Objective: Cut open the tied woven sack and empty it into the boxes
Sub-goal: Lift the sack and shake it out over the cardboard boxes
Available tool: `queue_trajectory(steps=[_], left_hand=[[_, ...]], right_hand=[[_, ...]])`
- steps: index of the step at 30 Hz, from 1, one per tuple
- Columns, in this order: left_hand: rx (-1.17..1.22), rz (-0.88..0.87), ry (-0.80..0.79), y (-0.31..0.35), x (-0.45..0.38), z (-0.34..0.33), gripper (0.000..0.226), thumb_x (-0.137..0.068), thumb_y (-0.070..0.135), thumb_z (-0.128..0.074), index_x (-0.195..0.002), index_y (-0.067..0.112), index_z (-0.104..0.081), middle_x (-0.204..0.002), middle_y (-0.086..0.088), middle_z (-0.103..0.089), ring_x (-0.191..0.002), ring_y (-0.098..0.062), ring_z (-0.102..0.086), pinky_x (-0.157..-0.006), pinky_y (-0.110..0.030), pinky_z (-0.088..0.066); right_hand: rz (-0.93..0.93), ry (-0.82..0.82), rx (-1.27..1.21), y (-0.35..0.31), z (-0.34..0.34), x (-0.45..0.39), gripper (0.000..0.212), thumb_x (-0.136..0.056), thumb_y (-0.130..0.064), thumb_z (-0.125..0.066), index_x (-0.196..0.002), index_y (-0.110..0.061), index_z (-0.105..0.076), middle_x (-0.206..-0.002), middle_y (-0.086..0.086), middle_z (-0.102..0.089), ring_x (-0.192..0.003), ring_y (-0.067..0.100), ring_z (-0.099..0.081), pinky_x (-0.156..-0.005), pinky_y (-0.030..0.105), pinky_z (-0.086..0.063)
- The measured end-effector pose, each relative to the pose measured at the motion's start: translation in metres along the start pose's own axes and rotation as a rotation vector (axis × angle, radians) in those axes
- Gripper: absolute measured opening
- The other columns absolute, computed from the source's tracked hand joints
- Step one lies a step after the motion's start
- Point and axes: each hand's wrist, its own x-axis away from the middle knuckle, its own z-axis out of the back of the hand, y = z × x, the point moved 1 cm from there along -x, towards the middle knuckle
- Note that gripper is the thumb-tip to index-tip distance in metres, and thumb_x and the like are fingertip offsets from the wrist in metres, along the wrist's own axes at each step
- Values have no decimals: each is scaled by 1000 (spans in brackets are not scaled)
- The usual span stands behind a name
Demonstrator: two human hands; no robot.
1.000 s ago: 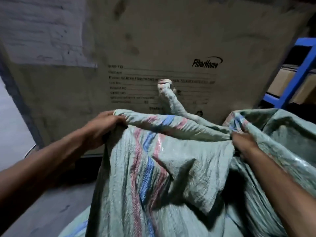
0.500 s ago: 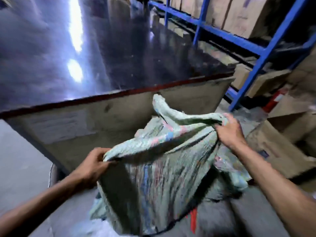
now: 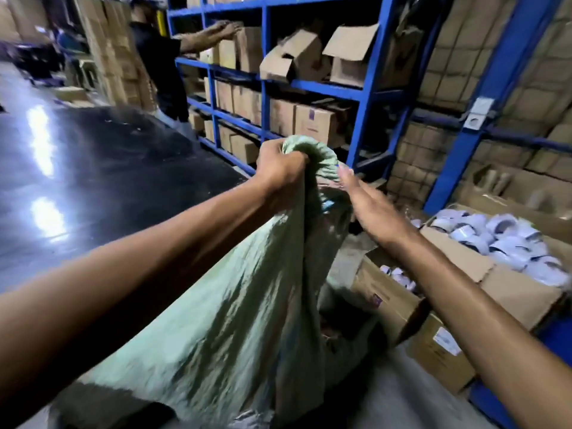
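Near the blue shelves (image 3: 368, 97), centre: limp, light, soft sack (image 3: 247, 305), bunched top clamped in left hand (image 3: 280, 168); right hand (image 3: 368, 209) spread apart beside it. Best gripped at gathered cloth. Boxes (image 3: 458, 261) right.

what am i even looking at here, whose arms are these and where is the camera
The camera sits on a person's head, looking forward and down, so the two bare arms are that person's own. There is only this one view. The left hand is closed around the bunched top of a pale green woven sack, which hangs down limp from the grip. The right hand is open beside the sack's top, fingers spread; whether it touches is unclear. To the right, open cardboard boxes on the floor hold white rolls. Behind stands blue shelving stacked with cartons, where another person reaches for one.
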Motion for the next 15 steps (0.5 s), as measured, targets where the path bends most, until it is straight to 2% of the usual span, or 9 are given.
queue_trajectory(steps=[1,3,4,5,7,10,11,13,15], left_hand=[[17,-9,-33,22,1,-14,21,-67,4,-56,-80,0,-71,-79,-16,-73,-77,-28,-72,-67,-35,-62],[-9,-31,-130,62,12,-45,12,-80,0,-54,-75,7,-63,-67,-7,-60,-63,-15,-63,-49,-21,-51],[-24,-68,-165,78,20,-61,16,-79,0,-54,-70,11,-62,-66,-8,-58,-64,-17,-60,-53,-25,-51],[-30,-107,-194,93,33,-75,18,-75,1,-54,-62,12,-62,-66,-11,-58,-66,-22,-59,-58,-31,-54],[5,-186,-240,114,55,-96,18,-66,3,-53,-54,12,-63,-63,-14,-60,-64,-26,-59,-64,-42,-56],[6,-262,-283,122,78,-102,13,-66,8,-68,-76,13,-61,-75,-11,-64,-70,-22,-60,-64,-34,-51],[-8,-290,-272,117,85,-100,26,-68,12,-75,-88,13,-59,-83,-8,-66,-75,-19,-62,-65,-30,-51],[-54,-278,-231,92,103,-98,49,-69,27,-82,-105,17,-50,-93,1,-68,-80,-5,-66,-67,-20,-53],[-153,-140,-331,56,122,-108,61,-66,45,-81,-111,25,-45,-106,6,-67,-93,-1,-65,-86,-22,-53]], right_hand=[[-8,5,40,0,7,23,105,-55,-88,-48,-143,-34,-31,-150,-11,-37,-136,9,-35,-115,34,-26],[-19,6,77,5,11,57,111,-56,-73,-67,-147,-31,-18,-152,-13,-26,-136,9,-34,-115,36,-29],[10,47,25,10,10,64,101,-65,-57,-74,-146,-25,-23,-148,-13,-26,-130,7,-40,-111,29,-34],[79,121,-89,12,7,66,80,-73,-36,-76,-139,-16,-35,-144,-4,-40,-120,6,-49,-102,19,-42],[204,304,-280,12,14,64,49,-80,3,-65,-124,-6,-45,-126,11,-56,-108,12,-56,-88,7,-45],[272,504,-302,13,60,63,42,-76,20,-44,-113,1,-53,-109,17,-61,-101,19,-55,-88,25,-45],[316,558,-295,15,83,64,41,-71,19,-41,-98,-5,-60,-95,17,-64,-91,15,-57,-82,27,-47],[347,601,-283,11,129,74,42,-68,20,-39,-72,-19,-54,-74,6,-59,-68,2,-56,-65,23,-44],[372,582,-227,6,161,84,47,-69,24,-38,-68,-21,-50,-76,4,-59,-68,6,-57,-63,25,-43]])
